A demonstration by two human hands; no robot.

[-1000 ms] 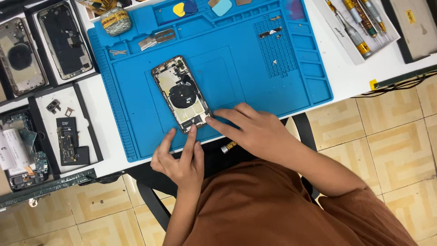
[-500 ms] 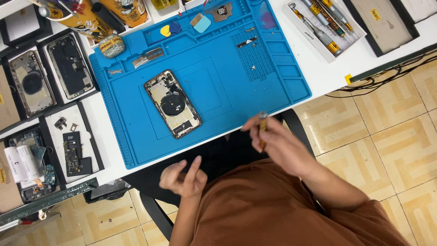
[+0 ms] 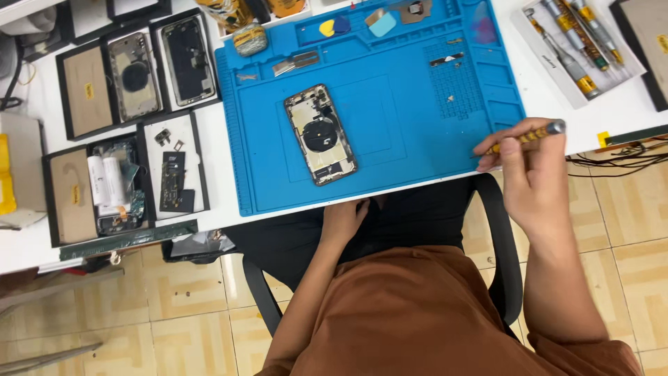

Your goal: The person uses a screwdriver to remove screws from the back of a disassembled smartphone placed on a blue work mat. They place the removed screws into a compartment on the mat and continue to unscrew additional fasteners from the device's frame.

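The right hand [image 3: 530, 177] is closed around a thin screwdriver [image 3: 527, 135] with a yellow-and-dark striped grip and a grey cap, pinched between thumb and fingers. It hangs over the near right corner of the blue work mat [image 3: 390, 132], at the table's front edge, with the tool lying nearly level and its tip pointing left toward the mat. The tip itself is hidden behind the fingertips, so I cannot tell whether it touches the mat.

The left hand [image 3: 346, 219] rests below the table's front edge, on the dark lap, holding nothing; its fingers are loosely curled and partly cut off by the table [image 3: 223, 160] edge, so their exact pose is hard to make out.

The opened phone [image 3: 321, 134], back off with a round coil and small parts showing, lies tilted near the middle of the mat, well apart from both hands. Open blue surface lies between it and the right hand, with nothing in the way.

Toward the mat's far edge sit small picks [image 3: 380, 24], a metal strip [image 3: 296, 63] and a few tiny screws in the gridded patch [image 3: 454, 76]; these are too small to tell apart. Off the mat's right side, a white tray of screwdrivers [image 3: 574, 45] lies at the far right of the table. Left of the mat, black trays [image 3: 149, 69] hold phone shells and loose parts, some cut off by the picture's top edge.
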